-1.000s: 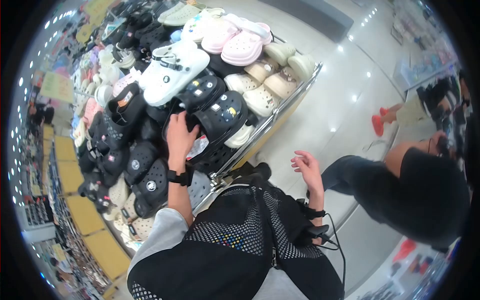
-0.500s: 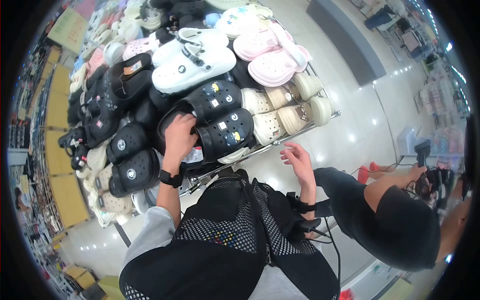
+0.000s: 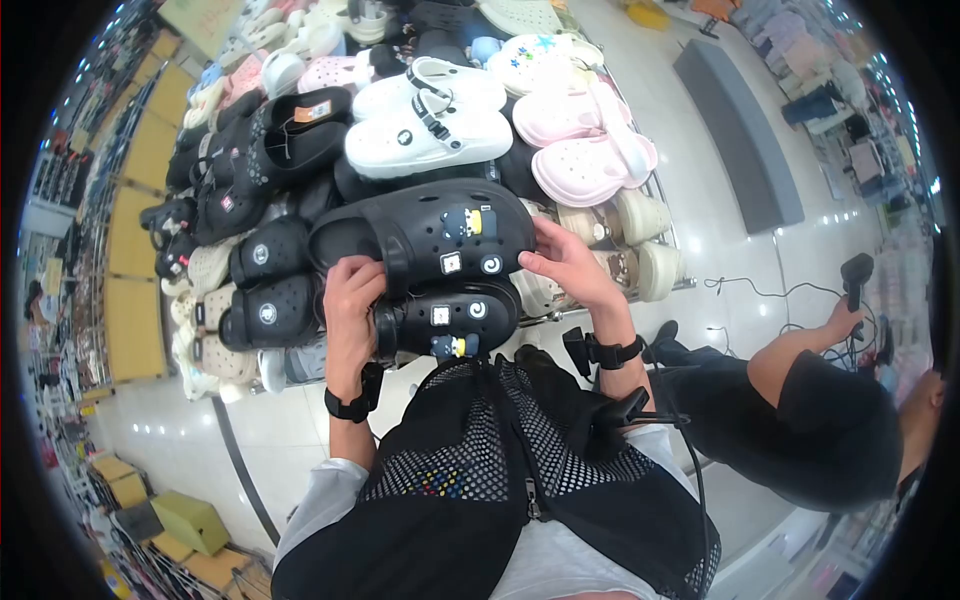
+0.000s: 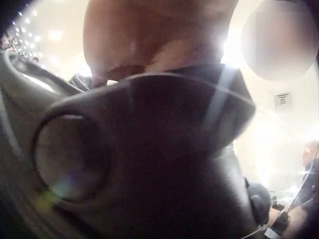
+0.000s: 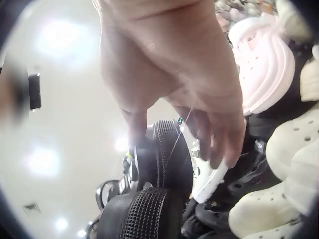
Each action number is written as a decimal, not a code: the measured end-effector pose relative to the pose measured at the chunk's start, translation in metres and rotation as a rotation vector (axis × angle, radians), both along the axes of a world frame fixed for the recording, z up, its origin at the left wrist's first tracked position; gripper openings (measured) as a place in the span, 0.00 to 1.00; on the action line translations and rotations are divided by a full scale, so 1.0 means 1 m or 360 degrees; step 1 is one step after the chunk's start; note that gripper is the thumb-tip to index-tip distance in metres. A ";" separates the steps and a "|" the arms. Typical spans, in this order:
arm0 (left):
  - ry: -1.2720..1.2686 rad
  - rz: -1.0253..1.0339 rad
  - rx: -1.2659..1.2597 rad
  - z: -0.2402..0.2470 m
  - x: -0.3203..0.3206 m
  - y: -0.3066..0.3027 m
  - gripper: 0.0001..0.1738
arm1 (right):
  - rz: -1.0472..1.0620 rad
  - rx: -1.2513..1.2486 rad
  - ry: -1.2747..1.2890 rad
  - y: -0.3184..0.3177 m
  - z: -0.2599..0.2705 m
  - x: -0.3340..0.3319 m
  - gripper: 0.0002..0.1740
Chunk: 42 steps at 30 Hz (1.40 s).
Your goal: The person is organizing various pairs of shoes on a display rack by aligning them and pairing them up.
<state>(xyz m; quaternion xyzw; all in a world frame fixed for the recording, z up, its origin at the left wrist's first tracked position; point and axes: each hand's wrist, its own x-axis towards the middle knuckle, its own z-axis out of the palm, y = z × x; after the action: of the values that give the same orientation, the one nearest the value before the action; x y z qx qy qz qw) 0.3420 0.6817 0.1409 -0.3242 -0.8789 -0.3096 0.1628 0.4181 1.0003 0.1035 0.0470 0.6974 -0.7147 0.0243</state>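
A black clog [image 3: 440, 235] with charms on its toe is raised above a matching black clog [image 3: 455, 320] in the head view. At its heel end, my left hand [image 3: 350, 305] grips the rim with curled fingers. My right hand [image 3: 580, 268] is at the toe, thumb on the upper and fingers round the far side. The right wrist view shows my right hand [image 5: 174, 74] with its thumb against the toe of the black clog [image 5: 167, 154], its textured sole facing the camera. Close dark material [image 4: 164, 139] fills much of the left wrist view, under my left hand [image 4: 154, 35].
White clogs [image 3: 430, 140], pink clogs [image 3: 590, 165] and beige clogs [image 3: 655, 270] lie around on the display. Another person [image 3: 800, 420] stands at the right, a hand on a black device [image 3: 855, 280]. A grey bench [image 3: 740, 135] stands beyond the aisle.
My right hand has moved up and left from beside the display to the clog's toe. The black clog has been lifted and turned, its mate now showing below it. The head view has shifted.
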 end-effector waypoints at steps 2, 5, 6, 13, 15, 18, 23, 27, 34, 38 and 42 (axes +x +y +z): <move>-0.0047 -0.0096 -0.0046 0.006 0.009 0.002 0.10 | 0.0205 -0.0409 0.0015 0.007 0.000 -0.008 0.37; -0.0057 -0.0145 -0.0111 0.007 0.024 0.012 0.11 | 0.0303 -0.0486 -0.0070 0.021 0.011 -0.010 0.38; -0.0011 -0.0163 -0.0140 0.007 0.028 0.018 0.13 | 0.0295 -0.0508 -0.0062 0.024 0.011 -0.012 0.37; 0.0120 -0.0094 -0.0122 0.002 0.051 0.061 0.13 | 0.0210 -0.0340 -0.0023 0.042 0.003 -0.014 0.37; 0.0141 -0.0070 -0.0132 0.002 0.057 0.072 0.14 | 0.0079 -0.0133 0.0158 0.043 -0.005 -0.016 0.35; 0.0098 -0.0057 -0.0136 0.003 0.068 0.085 0.13 | 0.0044 0.0250 0.0081 0.050 -0.002 -0.016 0.33; -0.0024 0.0064 -0.0176 -0.005 0.087 0.081 0.11 | 0.0176 0.0330 0.0078 0.064 -0.001 -0.012 0.35; 0.0028 0.0175 -0.0149 0.001 0.104 0.081 0.13 | 0.0522 -0.0150 -0.0074 0.064 -0.009 -0.008 0.40; 0.0024 0.0315 -0.0218 -0.010 0.127 0.109 0.12 | 0.0172 0.0776 -0.0020 0.052 -0.001 -0.008 0.36; -0.0010 0.0393 -0.0006 -0.009 0.129 0.105 0.10 | 0.0671 0.0069 -0.0114 0.092 -0.006 -0.015 0.38; 0.0028 0.0541 0.0118 -0.004 0.119 0.106 0.12 | 0.0617 -0.0255 -0.0139 0.097 -0.010 0.004 0.46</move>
<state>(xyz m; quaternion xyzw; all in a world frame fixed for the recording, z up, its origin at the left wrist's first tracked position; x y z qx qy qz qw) 0.4608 0.7881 0.1373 -0.1674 -0.9076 -0.3069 0.2324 0.4220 1.0976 0.0931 -0.0590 0.6326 -0.7472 0.1952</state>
